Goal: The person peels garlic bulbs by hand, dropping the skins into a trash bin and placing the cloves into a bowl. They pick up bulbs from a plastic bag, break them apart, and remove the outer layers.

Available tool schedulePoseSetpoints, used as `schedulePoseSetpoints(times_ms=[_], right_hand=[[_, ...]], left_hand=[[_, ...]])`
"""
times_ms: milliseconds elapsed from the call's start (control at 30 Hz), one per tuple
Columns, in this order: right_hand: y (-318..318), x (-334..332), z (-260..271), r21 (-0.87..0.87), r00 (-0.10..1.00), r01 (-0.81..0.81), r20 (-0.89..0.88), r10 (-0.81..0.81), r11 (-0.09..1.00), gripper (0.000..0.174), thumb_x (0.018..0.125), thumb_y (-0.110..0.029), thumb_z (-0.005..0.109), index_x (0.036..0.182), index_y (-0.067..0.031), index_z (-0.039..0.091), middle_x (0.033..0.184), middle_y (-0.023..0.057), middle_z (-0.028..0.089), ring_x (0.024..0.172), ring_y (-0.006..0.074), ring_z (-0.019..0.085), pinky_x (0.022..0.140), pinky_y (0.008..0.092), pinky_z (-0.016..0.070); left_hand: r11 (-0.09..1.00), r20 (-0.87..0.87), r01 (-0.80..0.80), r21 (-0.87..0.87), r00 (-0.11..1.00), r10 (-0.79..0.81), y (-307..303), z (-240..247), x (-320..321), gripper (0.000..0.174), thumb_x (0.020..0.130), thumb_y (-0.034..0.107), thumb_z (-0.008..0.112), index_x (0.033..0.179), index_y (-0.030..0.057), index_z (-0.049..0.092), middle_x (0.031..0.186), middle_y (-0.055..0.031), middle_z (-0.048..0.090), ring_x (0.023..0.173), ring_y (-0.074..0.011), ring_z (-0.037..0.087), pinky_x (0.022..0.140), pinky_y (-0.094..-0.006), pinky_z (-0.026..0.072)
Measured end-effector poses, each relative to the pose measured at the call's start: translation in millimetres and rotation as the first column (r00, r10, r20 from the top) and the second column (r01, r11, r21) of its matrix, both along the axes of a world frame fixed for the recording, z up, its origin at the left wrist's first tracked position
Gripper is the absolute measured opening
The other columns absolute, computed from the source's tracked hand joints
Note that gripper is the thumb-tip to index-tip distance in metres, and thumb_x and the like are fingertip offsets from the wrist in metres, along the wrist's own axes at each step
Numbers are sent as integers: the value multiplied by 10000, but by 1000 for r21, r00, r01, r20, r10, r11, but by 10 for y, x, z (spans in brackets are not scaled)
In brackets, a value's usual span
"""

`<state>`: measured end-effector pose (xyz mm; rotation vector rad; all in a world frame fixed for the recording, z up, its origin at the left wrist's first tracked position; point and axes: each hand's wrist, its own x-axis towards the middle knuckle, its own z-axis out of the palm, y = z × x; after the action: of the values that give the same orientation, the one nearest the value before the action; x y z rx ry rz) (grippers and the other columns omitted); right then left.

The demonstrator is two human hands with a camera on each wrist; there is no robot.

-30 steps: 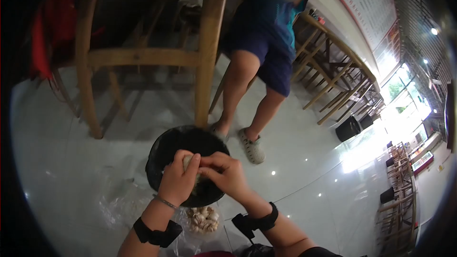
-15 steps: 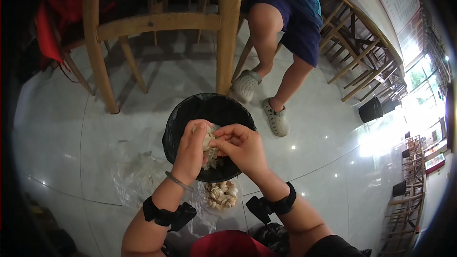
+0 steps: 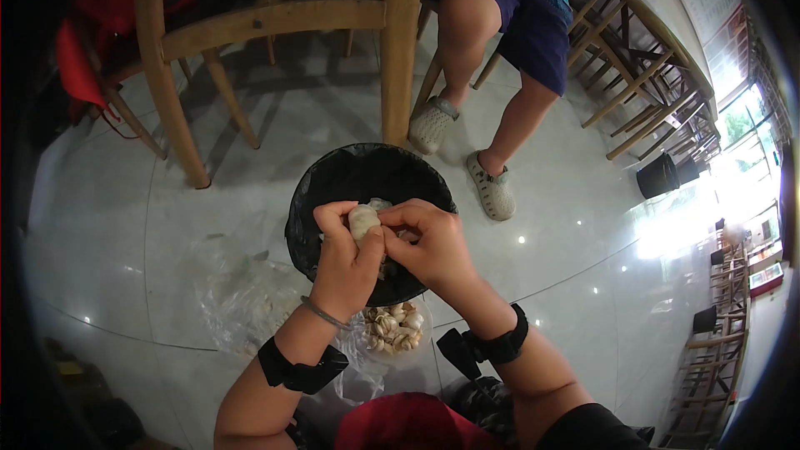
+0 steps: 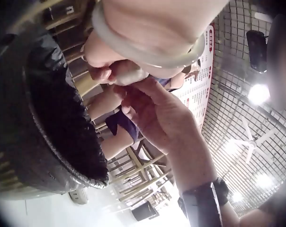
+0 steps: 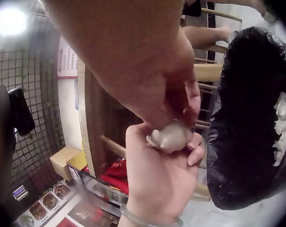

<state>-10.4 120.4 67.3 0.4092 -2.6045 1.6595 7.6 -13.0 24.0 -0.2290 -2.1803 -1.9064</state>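
A pale garlic bulb [image 3: 363, 218] sits in my left hand [image 3: 342, 271], whose curled fingers and thumb grip it over a bin [image 3: 321, 179] lined with a black bag. From the other side, my right hand [image 3: 433, 246] pinches at the bulb with thumb and bent fingertips. Close up in the right wrist view, the bulb [image 5: 170, 138] looks smooth and whitish, with a ragged bit of skin at one side. White peelings [image 5: 282, 127] lie inside the bin. Garlic cloves [image 3: 393, 329] fill a clear shallow container just in front of the bin.
A crumpled clear plastic bag [image 3: 242, 300] lies on the tiled floor at the left. Beyond the bin stand a wooden chair [image 3: 275, 21] and a person's legs [image 3: 521, 121] in grey clogs [image 3: 492, 187]. Another black bin [image 3: 657, 177] is farther right.
The head view has tilted down, then steadied. My left hand has turned, showing more of the bulb, while my right fingertips stay at its side. The other person's foot has shifted.
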Motion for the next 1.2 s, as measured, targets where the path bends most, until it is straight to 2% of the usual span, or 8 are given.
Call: schedulePoseSetpoints(times_ms=[200,500,667,767,1000,1100,1167,1200], right_hand=[[85,-75,-33,68,954,-164,-243,176,984,143,703,-22,643,844,6,651,838,125,635,713,272,624,645,306,511],[81,-25,-7,69,972,-80,-215,94,994,110,666,-31,659,770,-3,634,740,116,596,699,250,622,641,303,506],[31,-31,78,-53,986,26,-165,-34,998,91,680,-33,661,754,12,630,737,96,613,666,179,623,644,274,512],[47,-47,-4,-180,991,63,-103,-83,982,88,702,-32,661,771,16,636,743,75,620,675,147,622,651,248,508],[124,-123,-16,-471,992,98,121,-46,876,70,771,46,600,832,69,626,855,82,625,733,120,621,676,222,502],[111,-83,91,-346,991,114,105,-82,931,84,772,18,606,844,53,630,773,55,631,698,84,598,641,217,482],[198,-140,9,-98,987,153,-27,-157,983,101,772,-15,612,855,38,633,728,37,628,670,64,579,613,215,468],[268,-179,-33,28,978,184,-102,-180,983,110,771,-32,615,860,31,634,705,28,627,655,54,569,599,214,461]], left_hand=[[996,43,85,26,995,-86,-55,49,29,310,836,56,468,1088,9,292,988,-172,499,829,-201,534,731,-325,454],[965,97,227,131,966,-240,-145,102,-20,320,783,2,400,1098,21,350,1044,-124,479,915,-160,491,835,-302,417],[832,111,313,459,909,-403,-200,151,-86,338,775,-25,389,1108,31,381,1091,-91,467,991,-139,464,906,-289,382],[822,31,328,465,922,-385,-165,79,-76,373,780,-44,430,1144,29,388,1130,-98,470,1031,-153,488,890,-301,427],[752,211,316,579,833,-512,-261,206,-93,451,807,-33,423,1253,28,383,1195,-123,500,1050,-196,544,780,-309,529],[643,190,296,707,796,-575,-278,253,-87,420,843,24,420,1261,33,390,1209,-131,506,1048,-197,551,782,-307,526],[590,155,278,758,802,-577,-283,256,-104,395,869,47,412,1263,33,393,1225,-144,504,1044,-204,556,771,-302,527],[666,207,266,697,815,-542,-273,261,-111,358,917,106,410,1269,44,391,1246,-148,497,1031,-198,567,742,-281,524]])
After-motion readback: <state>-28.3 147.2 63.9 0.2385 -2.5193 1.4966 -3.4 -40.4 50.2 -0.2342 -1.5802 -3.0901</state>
